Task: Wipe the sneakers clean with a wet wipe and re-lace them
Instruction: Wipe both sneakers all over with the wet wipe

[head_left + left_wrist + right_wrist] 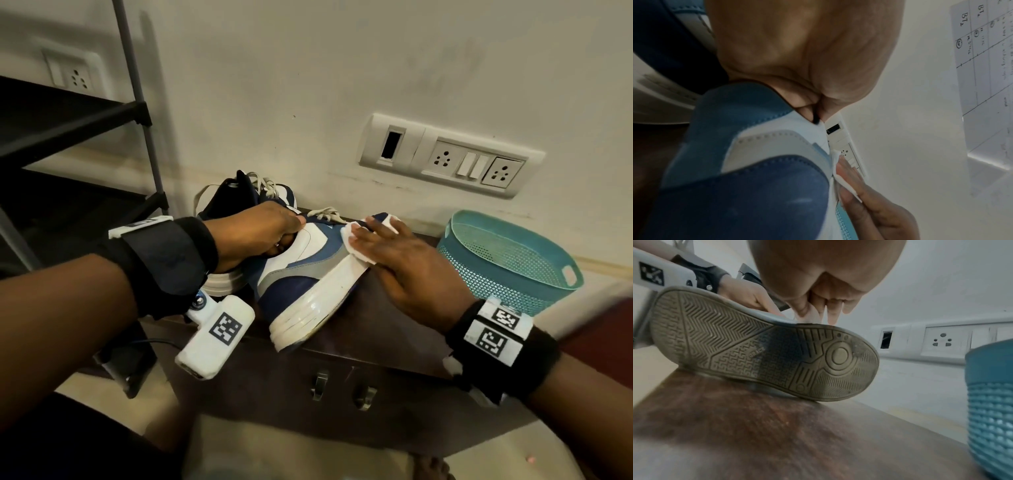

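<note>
Left hand (255,229) is clamped on the collar of the near sneaker (301,274), tipping it on its side on the bench (387,329) so the right hand (407,260), fingers flat, can press the wet wipe (356,243) along the midsole.

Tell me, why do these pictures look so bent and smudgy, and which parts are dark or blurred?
Head view: wide lens bows the socket panel; the frame edges smear; glare streaks the sneaker sole edge. Left wrist view: dim, the left hand too close to be sharp. Right wrist view: a shadow crosses the sole; the tabletop and basket blur up close.
</note>
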`<state>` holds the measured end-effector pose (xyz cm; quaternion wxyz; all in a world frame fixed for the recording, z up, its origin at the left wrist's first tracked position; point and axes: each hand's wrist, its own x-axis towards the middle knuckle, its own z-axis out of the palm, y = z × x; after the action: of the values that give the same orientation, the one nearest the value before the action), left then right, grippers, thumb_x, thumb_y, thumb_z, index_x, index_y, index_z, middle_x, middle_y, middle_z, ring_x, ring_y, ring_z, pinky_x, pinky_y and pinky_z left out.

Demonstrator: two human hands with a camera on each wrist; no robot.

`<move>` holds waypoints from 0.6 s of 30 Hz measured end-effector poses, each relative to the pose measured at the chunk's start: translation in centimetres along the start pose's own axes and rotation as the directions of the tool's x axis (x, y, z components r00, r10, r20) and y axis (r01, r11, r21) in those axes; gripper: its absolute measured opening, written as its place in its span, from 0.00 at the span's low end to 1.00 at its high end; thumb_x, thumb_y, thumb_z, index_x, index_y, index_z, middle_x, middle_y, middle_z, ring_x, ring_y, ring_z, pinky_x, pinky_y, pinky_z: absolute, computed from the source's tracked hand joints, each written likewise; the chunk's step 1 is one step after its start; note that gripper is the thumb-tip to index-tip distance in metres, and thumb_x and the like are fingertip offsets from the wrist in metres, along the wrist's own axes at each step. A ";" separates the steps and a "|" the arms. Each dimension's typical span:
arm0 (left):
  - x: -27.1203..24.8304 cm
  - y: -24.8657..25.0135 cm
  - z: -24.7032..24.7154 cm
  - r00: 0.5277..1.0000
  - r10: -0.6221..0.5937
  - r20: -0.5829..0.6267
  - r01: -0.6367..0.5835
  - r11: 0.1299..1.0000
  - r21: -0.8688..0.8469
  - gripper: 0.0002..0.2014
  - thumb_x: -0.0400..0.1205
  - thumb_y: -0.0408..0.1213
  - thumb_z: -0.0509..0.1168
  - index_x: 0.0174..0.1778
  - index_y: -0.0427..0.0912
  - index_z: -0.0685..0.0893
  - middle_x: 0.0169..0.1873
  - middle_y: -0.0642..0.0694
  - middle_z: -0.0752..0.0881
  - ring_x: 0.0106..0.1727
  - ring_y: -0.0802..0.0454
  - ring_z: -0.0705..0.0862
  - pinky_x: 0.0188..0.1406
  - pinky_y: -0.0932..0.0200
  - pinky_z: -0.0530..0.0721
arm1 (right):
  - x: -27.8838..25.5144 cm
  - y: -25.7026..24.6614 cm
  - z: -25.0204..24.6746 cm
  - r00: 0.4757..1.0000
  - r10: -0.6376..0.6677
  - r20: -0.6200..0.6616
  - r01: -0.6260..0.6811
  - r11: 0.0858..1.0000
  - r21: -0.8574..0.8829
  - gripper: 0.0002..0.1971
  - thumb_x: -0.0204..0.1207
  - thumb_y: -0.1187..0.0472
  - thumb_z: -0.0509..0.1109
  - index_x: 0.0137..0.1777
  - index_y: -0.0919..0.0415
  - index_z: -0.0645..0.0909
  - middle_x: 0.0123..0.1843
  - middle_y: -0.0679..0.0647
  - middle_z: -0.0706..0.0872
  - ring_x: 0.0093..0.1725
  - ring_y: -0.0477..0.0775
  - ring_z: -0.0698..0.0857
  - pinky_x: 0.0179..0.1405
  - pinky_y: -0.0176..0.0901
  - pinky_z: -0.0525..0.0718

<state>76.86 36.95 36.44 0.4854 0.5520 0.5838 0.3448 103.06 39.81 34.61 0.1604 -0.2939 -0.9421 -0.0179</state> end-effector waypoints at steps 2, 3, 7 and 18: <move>0.1 0.1 0.1 1.000 -0.001 0.006 0.001 1.000 0.012 0.21 0.92 0.37 0.56 0.29 0.46 0.70 0.22 0.53 0.70 0.25 0.56 0.65 0.30 0.60 0.65 | 0.0 -0.8 0.2 0.999 0.041 -0.027 -0.042 0.999 -0.026 0.28 0.84 0.54 0.51 0.79 0.60 0.78 0.81 0.56 0.77 0.85 0.57 0.69 0.84 0.67 0.68; 0.1 0.2 0.2 1.000 -0.003 0.008 0.003 1.000 0.022 0.21 0.92 0.36 0.56 0.29 0.46 0.70 0.22 0.53 0.70 0.24 0.57 0.66 0.30 0.60 0.66 | -0.1 -2.1 0.6 0.999 0.021 -0.044 -0.022 1.000 -0.019 0.27 0.84 0.55 0.52 0.79 0.61 0.79 0.80 0.57 0.78 0.84 0.57 0.70 0.84 0.64 0.68; -0.1 0.3 0.2 1.000 0.012 -0.014 -0.012 0.999 0.042 0.22 0.91 0.34 0.56 0.28 0.45 0.69 0.22 0.52 0.69 0.23 0.57 0.64 0.27 0.62 0.64 | -1.1 -6.5 1.3 0.982 -0.189 0.015 0.184 0.970 0.158 0.26 0.82 0.62 0.55 0.79 0.59 0.78 0.83 0.54 0.75 0.86 0.52 0.67 0.86 0.51 0.63; -0.1 0.4 0.3 1.000 -0.011 -0.007 0.011 0.999 0.044 0.21 0.91 0.36 0.57 0.28 0.46 0.71 0.22 0.52 0.70 0.24 0.56 0.65 0.30 0.60 0.64 | -1.9 0.6 -0.6 0.899 0.219 -0.378 -0.148 0.967 0.210 0.23 0.85 0.70 0.63 0.77 0.55 0.81 0.76 0.48 0.83 0.80 0.44 0.76 0.78 0.51 0.78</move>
<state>77.23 36.93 36.75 0.4732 0.5581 0.5958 0.3309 105.00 39.20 34.56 0.3750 -0.3565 -0.8555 0.0212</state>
